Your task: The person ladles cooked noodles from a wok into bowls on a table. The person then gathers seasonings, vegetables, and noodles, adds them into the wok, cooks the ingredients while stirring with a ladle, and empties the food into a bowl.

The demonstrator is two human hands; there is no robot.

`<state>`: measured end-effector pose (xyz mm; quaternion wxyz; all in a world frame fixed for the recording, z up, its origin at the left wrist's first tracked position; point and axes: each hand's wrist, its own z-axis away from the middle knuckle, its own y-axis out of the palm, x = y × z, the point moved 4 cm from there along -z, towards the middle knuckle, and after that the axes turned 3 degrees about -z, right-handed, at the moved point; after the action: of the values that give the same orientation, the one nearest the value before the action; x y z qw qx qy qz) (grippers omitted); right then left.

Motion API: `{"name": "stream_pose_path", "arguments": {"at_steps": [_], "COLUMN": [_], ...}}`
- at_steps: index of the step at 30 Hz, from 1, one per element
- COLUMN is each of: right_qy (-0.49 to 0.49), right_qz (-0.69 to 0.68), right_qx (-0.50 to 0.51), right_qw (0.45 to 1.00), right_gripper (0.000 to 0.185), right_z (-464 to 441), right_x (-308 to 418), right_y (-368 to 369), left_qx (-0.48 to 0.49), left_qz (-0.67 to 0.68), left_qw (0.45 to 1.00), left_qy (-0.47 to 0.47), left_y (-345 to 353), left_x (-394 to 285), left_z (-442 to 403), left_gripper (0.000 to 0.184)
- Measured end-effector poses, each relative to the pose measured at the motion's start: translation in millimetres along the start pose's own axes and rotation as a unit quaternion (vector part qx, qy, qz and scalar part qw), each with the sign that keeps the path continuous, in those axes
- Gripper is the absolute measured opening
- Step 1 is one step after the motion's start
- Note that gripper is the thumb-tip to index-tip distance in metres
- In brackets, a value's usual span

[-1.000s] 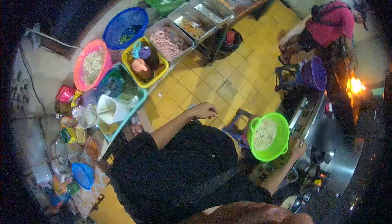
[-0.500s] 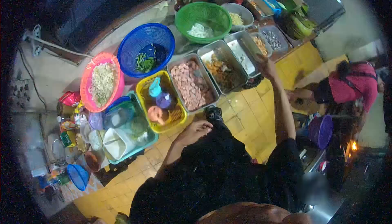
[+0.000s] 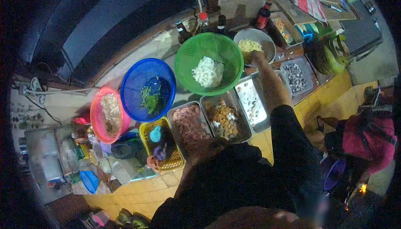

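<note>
My right hand (image 3: 258,57) reaches into a grey bowl (image 3: 270,45) of pale yellow shreds (image 3: 248,46); its fingertips are hidden there. Low over the near edge of a metal tray of pink slices (image 3: 190,122) is my left hand (image 3: 205,149), dark and blurred, its fingers hard to make out. Between the two arms lie a tray of orange-brown food (image 3: 225,120) and a tray with small scattered bits (image 3: 252,101). A green basket (image 3: 190,76) with a white heap stands left of the bowl.
A blue basket (image 3: 133,103) with greens, a pink basket (image 3: 96,120) and a yellow basket (image 3: 170,166) stand at left. Bottles (image 3: 263,15) line the back. A person in a pink shirt (image 3: 363,141) bends at right, near a flame (image 3: 363,188).
The view has swung from the stove side to the food table. My right hand has moved from beside the bright green basket, past the trays, to the grey bowl. My left hand is now over the trays.
</note>
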<state>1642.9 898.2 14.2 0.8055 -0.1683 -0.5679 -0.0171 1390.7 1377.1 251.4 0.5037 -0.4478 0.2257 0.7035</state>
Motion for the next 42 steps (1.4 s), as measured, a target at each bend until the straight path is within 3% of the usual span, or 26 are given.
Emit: {"name": "stream_pose_path", "arguments": {"at_steps": [1,2,4,5,6,7,8,11,13,14,15,18,20,21,23,24,26,28,30,31,32,33,34,38,41,42], "right_qy": [0.02,-0.071,-0.29,-0.283,-0.242,-0.167,-0.163,-0.266,-0.224,-0.179,-0.266,-0.297,-0.279,-0.271,-0.198,-0.116,-0.227,-0.23,-0.219,-0.086,-0.157,-0.302,-0.304,-0.278,-0.269,-0.223], "right_qz": [0.364,0.204,-0.121,0.185,0.47,0.446,0.443,0.205,0.205,0.205,0.017,0.005,0.072,0.285,0.458,0.488,0.787,0.692,0.575,0.484,0.508,0.437,0.438,0.004,-0.001,-0.072], "right_qx": [0.08,0.025,0.013,-0.142,-0.282,-0.207,-0.206,-0.308,-0.281,-0.255,-0.222,-0.252,-0.3,-0.269,-0.219,-0.11,0.093,0.0,-0.083,-0.081,-0.096,-0.128,-0.128,-0.145,-0.166,-0.152], "right_qw": [0.928,0.976,0.949,0.93,0.801,0.855,0.857,0.89,0.91,0.928,0.938,0.921,0.909,0.879,0.838,0.858,0.566,0.685,0.784,0.867,0.841,0.837,0.837,0.95,0.949,0.96], "right_gripper": [0.042,0.033,0.018,0.019,0.02,0.023,0.023,0.023,0.024,0.026,0.03,0.033,0.025,0.023,0.02,0.023,0.015,0.017,0.02,0.027,0.024,0.027,0.027,0.034,0.029,0.026], "right_z": [-12,0,30,48,68,81,98,154,149,145,128,123,98,79,89,-12,-27,-23,12,90,38,36,50,126,147,153], "right_x": [-5,-5,-7,31,80,114,140,212,215,211,197,199,180,163,171,59,2,22,45,159,118,136,155,246,249,244], "right_y": [-1,-7,-19,-24,-31,-35,-37,-33,-32,-34,-38,-54,-59,-52,-26,-21,-4,-2,5,5,-14,-24,-33,-68,-78,-80], "left_qx": [0.002,0.002,-0.025,-0.025,-0.024,-0.023,-0.02,-0.005,-0.044,-0.015,-0.013,-0.022,-0.034,-0.033,-0.017,-0.007,-0.002,0.006,0.001,0.002,0.002,0.002,0.001,-0.008,0.052,0.057], "left_qz": [-0.068,-0.066,0.001,-0.001,-0.003,-0.005,-0.006,0.018,0.023,0.079,0.125,0.162,0.15,0.16,0.159,0.148,0.155,0.144,0.16,0.162,0.158,0.153,0.153,0.159,0.288,0.284], "left_qw": [0.997,0.997,0.997,0.997,0.998,0.999,0.999,0.999,0.977,0.989,0.987,0.982,0.982,0.978,0.978,0.979,0.984,0.979,0.981,0.981,0.982,0.983,0.983,0.98,0.947,0.948], "left_qy": [-0.032,-0.037,-0.073,-0.073,-0.057,-0.044,-0.048,0.03,0.21,0.121,0.097,0.09,0.109,0.133,0.131,0.137,0.09,0.142,0.113,0.11,0.104,0.1,0.102,0.117,0.131,0.133], "left_y": [-3,-1,-2,-5,-10,-13,-14,-12,-17,-20,-23,-36,-38,-39,-36,-34,-28,-25,-26,-29,-33,-37,-39,-53,-55,-53], "left_x": [-10,-8,-2,-5,-10,-14,-10,14,11,-4,-19,-65,-78,-83,-94,-93,-85,-73,-65,-67,-72,-76,-78,-91,-108,-114], "left_z": [0,-2,-8,-9,-10,-11,-14,-37,-59,-65,-74,-111,-126,-132,-134,-133,-134,-137,-137,-136,-133,-131,-131,-143,-160,-167], "left_gripper": [0.039,0.039,0.041,0.041,0.04,0.039,0.039,0.036,0.029,0.028,0.027,0.026,0.025,0.025,0.023,0.024,0.024,0.025,0.026,0.026,0.025,0.025,0.025,0.025,0.037,0.037]}}
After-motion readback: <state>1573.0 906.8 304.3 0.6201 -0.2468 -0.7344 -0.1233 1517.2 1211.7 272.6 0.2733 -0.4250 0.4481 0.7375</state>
